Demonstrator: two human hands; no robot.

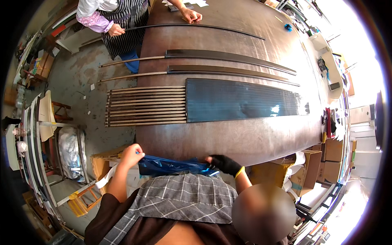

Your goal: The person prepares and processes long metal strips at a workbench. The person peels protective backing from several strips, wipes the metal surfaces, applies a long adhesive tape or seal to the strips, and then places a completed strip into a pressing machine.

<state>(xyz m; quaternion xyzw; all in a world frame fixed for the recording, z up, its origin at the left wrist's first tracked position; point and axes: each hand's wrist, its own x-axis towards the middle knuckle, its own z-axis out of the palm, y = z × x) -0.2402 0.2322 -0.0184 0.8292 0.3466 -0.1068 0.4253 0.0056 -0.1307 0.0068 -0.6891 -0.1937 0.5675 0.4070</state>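
A crumpled sheet of shiny blue plastic film (171, 165) stretches between my hands along the table's near edge, just before my checked apron. My bare left hand (132, 155) pinches its left end. Closed at the other end is my right hand (224, 164), in a black glove that leaves the fingertips bare. Beyond them, a row of long slats (145, 107) lies side by side on the table, their right part under a dark blue sheet (245, 100). Farther back lie two separate slats with dark covering (228, 58), (232, 73).
The brown table (228, 136) fills the middle. Across it, a person in a striped apron (126, 26) has both hands at a long thin dark strip (196, 25). Cardboard boxes (308, 173) stand at the near right, a metal rack (45, 153) at the left. A blue wad (288, 27) sits far right.
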